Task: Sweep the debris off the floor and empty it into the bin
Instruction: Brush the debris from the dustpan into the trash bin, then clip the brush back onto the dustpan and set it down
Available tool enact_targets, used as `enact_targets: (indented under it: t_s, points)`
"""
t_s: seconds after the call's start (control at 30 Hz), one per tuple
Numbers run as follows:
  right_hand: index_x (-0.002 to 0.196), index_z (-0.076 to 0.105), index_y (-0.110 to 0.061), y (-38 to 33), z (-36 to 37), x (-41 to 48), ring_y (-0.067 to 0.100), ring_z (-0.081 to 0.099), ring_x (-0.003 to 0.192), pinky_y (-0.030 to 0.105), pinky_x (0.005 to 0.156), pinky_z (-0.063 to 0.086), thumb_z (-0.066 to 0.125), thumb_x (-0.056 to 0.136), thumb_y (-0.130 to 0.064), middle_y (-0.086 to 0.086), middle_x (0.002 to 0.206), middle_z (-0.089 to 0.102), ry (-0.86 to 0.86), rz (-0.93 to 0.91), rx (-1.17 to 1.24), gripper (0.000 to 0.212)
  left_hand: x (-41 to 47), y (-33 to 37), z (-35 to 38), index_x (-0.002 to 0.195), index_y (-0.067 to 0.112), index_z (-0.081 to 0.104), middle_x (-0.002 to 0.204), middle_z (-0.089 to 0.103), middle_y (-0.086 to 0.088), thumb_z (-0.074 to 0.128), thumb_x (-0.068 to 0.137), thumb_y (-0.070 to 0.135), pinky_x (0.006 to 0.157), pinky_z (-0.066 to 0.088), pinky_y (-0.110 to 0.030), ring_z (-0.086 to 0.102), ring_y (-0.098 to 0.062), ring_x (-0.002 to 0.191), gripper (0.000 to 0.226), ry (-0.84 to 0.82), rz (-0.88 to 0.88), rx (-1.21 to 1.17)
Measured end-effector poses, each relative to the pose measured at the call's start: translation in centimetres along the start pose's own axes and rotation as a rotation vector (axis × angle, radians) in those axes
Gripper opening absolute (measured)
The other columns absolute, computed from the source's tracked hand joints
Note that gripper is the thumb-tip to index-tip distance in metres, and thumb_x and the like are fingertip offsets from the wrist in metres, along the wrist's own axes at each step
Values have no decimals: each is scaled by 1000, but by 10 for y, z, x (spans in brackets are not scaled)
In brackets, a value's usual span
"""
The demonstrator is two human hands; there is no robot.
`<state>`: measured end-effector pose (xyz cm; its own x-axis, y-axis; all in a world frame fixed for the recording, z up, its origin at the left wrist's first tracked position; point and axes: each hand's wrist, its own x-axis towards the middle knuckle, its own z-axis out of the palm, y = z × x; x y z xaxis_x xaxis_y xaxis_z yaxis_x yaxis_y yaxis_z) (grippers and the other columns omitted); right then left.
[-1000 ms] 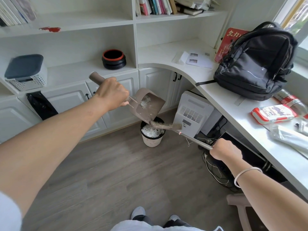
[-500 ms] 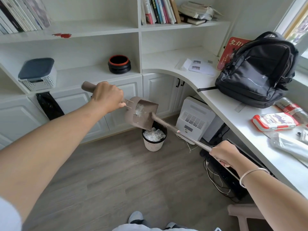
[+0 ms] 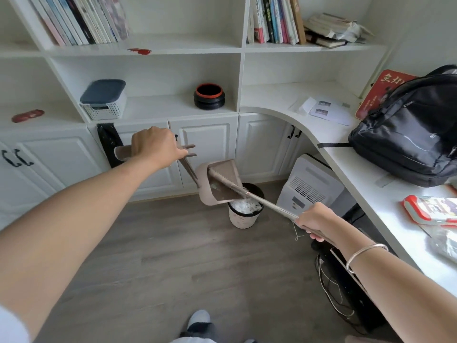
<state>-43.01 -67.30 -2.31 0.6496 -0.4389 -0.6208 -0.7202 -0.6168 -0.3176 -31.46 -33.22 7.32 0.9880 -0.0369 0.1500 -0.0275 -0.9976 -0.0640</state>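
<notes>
My left hand grips the handle of a beige dustpan, held tilted above the small white bin. My right hand grips the long handle of a broom. The broom's bristle head lies inside the pan's tray. White debris fills the bin, and a little of it still sits in the pan.
White cabinets stand behind the bin, and a white appliance stands just to its right. A curved desk on the right carries a black backpack. Cables trail on the wooden floor under the desk.
The dustpan has swung down and right, tipping further over the bin. The broom head has pushed deeper into the pan, and most of the white debris has left the tray.
</notes>
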Motion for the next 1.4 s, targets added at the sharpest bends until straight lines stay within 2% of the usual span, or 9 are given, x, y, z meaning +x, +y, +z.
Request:
enact_targets:
  t_s: [0.37, 0.57, 0.67, 0.8, 0.93, 1.07, 1.2, 1.33, 1.4]
  points:
    - [89, 56, -1, -73, 40, 10, 21, 48, 49, 18, 39, 38, 54, 87, -7, 13, 70, 51, -189, -70, -194, 6, -31, -78, 10, 88, 20, 76, 71, 55, -3, 63, 80, 57, 64, 39, -27, 57, -28, 75, 40, -113, -359, -74]
    - [107, 52, -2, -120, 82, 21, 20, 48, 51, 21, 43, 40, 52, 93, -7, 15, 82, 52, -375, -10, -164, 14, -31, -131, 45, 58, 19, 48, 87, 66, -9, 67, 80, 56, 69, 37, -29, 62, -31, 87, 47, -163, -502, -141]
    - [119, 48, -1, -153, 110, 27, 18, 47, 49, 19, 39, 40, 51, 96, -9, 14, 76, 52, -424, 7, -165, 25, -22, -164, 70, 60, 18, 52, 80, 61, -7, 67, 79, 57, 68, 37, -28, 61, -30, 84, 46, -224, -513, -149]
    - [87, 49, -3, -213, 147, 27, 16, 55, 46, 20, 41, 46, 51, 94, -4, 11, 70, 51, -524, 14, -105, 8, 4, -207, 90, 78, 15, 63, 93, 67, -9, 68, 75, 60, 68, 38, -29, 64, -32, 93, 45, -269, -502, -173]
    - [94, 47, -7, -277, 178, 22, 17, 63, 53, 19, 40, 48, 46, 88, 5, 13, 74, 52, -697, -21, -57, 14, 33, -231, 112, 77, 17, 62, 89, 66, -7, 64, 80, 60, 68, 39, -29, 62, -30, 85, 43, -300, -433, -156]
    - [77, 40, -13, -339, 199, 16, 17, 68, 57, 16, 46, 41, 45, 89, 5, 9, 72, 44, -750, -34, -4, 22, 62, -244, 132, 70, 17, 60, 76, 62, 0, 62, 82, 61, 66, 39, -29, 57, -27, 75, 45, -338, -368, -174]
    - [96, 47, -4, -381, 208, 17, 24, 61, 77, 23, 65, 52, 46, 88, 8, 12, 87, 46, -714, -27, 163, 15, 90, -250, 147, 60, 19, 49, 66, 54, 1, 61, 82, 61, 65, 37, -29, 51, -23, 68, 48, -374, -319, -151]
    - [79, 50, -4, -416, 211, 29, 26, 55, 91, 30, 72, 61, 52, 89, 5, 14, 108, 50, -734, -60, 365, 14, 118, -246, 161, 60, 18, 50, 65, 54, 2, 60, 81, 66, 62, 37, -28, 52, -23, 67, 53, -389, -265, -154]
    - [81, 50, -4, -433, 211, 38, 30, 56, 94, 40, 90, 56, 48, 93, -1, 14, 102, 55, -733, -58, 484, 13, 133, -241, 168, 64, 18, 57, 62, 51, 3, 60, 79, 69, 60, 37, -27, 52, -22, 65, 53, -391, -251, -155]
